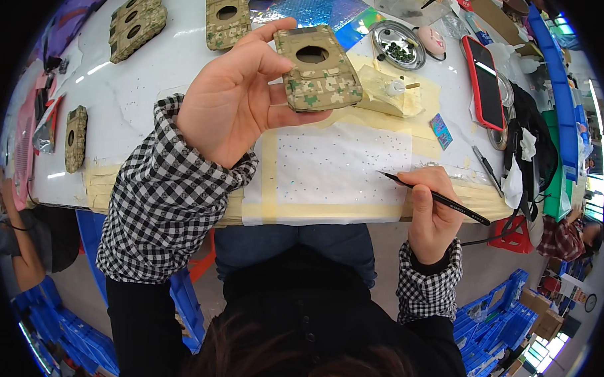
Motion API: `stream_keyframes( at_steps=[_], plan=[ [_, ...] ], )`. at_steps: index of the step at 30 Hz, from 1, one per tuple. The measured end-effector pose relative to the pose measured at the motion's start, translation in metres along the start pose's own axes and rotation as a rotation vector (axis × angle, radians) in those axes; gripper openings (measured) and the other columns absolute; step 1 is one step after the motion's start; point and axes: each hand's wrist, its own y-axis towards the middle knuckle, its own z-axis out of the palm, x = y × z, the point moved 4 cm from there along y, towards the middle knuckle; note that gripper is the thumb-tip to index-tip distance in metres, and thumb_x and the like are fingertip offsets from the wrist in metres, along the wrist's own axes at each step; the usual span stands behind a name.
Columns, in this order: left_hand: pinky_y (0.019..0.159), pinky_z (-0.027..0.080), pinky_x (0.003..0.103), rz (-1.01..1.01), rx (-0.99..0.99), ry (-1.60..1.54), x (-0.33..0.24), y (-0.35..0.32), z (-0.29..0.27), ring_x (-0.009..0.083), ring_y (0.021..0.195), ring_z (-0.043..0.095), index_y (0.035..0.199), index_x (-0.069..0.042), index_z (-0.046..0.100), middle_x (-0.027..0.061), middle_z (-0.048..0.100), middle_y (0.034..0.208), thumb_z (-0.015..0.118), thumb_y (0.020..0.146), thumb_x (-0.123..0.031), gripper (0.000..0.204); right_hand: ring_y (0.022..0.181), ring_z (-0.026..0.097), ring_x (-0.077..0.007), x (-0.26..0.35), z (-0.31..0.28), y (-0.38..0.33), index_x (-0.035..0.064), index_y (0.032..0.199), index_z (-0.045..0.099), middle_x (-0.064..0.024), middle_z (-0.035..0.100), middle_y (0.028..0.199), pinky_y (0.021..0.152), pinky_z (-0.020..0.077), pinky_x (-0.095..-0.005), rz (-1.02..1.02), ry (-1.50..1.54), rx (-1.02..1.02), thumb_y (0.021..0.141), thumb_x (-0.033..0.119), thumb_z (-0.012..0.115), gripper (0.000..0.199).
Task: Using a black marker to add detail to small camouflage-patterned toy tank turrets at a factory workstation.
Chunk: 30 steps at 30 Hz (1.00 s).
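Note:
In my raised left hand [222, 89] is a tan model tank hull [322, 86] with a green and brown pixel camouflage pattern and a round hole in its top. Thumb and fingers grip it by its left side and lower edge. My right hand [437, 210] pinches a fine black brush [473, 214] like a pen, its thin tip pointing left. That tip hovers over or touches a white paper sheet [335, 196] scattered with tiny shiny specks; which of the two I cannot tell. Yellowish tape borders the sheet.
More camouflage hulls [138, 24] lie at the left and back. Toward the right are a round metal dish [421, 60] with small dark green bits, a small white bottle [395, 89], a red-cased phone [479, 78] and a slim dark tool [487, 170]. Another person's arm [26, 252] shows far left.

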Motion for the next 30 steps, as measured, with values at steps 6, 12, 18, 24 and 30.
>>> stream_keyframes(
  at_steps=[6, 12, 18, 24, 30],
  plan=[
    [0.086, 0.055, 0.046, 0.011, 0.063, -0.112, 0.002, 0.002, -0.006, 0.0306, 0.104, 0.060, 0.139, 0.000, 0.019, 0.0184, 0.046, 0.124, 0.045, 0.087, -0.011, 0.060, 0.079, 0.055, -0.0182, 0.004, -0.007, 0.004, -0.0025, 0.091, 0.065, -0.0097, 0.065, 0.083, 0.072, 0.0423, -0.0288, 0.020, 0.058, -0.028, 0.093, 0.013, 0.054, 0.019],
    [0.085, 0.055, 0.043, -0.052, 0.079, 0.001, 0.001, 0.000, -0.001, 0.0291, 0.107, 0.059, 0.143, -0.003, 0.015, 0.0192, 0.044, 0.130, 0.041, 0.087, -0.010, 0.063, 0.079, 0.056, -0.0190, 0.038, -0.014, 0.042, -0.0037, 0.092, 0.065, -0.0113, 0.065, 0.085, 0.073, 0.0424, -0.0299, -0.151, 0.172, 0.033, 0.093, 0.014, 0.053, 0.021],
    [0.084, 0.055, 0.041, -0.110, 0.085, 0.047, 0.001, -0.002, 0.002, 0.0264, 0.106, 0.061, 0.145, -0.005, 0.017, 0.0171, 0.045, 0.133, 0.043, 0.085, -0.010, 0.065, 0.083, 0.059, -0.0173, 0.068, 0.012, 0.088, -0.0039, 0.091, 0.065, -0.0120, 0.066, 0.088, 0.077, 0.0451, -0.0279, -0.268, 0.298, 0.174, 0.093, 0.009, 0.052, 0.018],
    [0.087, 0.054, 0.042, -0.139, 0.075, 0.019, -0.001, -0.004, 0.006, 0.0245, 0.110, 0.058, 0.144, -0.005, 0.017, 0.0155, 0.046, 0.132, 0.045, 0.085, -0.011, 0.066, 0.082, 0.059, -0.0115, 0.059, 0.029, 0.099, -0.0050, 0.095, 0.065, -0.0096, 0.067, 0.092, 0.074, 0.0458, -0.0233, -0.068, 0.383, 0.221, 0.095, 0.013, 0.052, 0.022],
    [0.087, 0.054, 0.042, -0.138, 0.087, -0.007, 0.000, -0.005, 0.005, 0.0248, 0.107, 0.059, 0.144, -0.005, 0.017, 0.0163, 0.046, 0.130, 0.045, 0.085, -0.009, 0.065, 0.082, 0.059, -0.0102, 0.054, 0.033, 0.099, -0.0051, 0.095, 0.066, -0.0082, 0.066, 0.089, 0.075, 0.0456, -0.0227, -0.024, 0.395, 0.251, 0.096, 0.014, 0.052, 0.023]
  ],
)
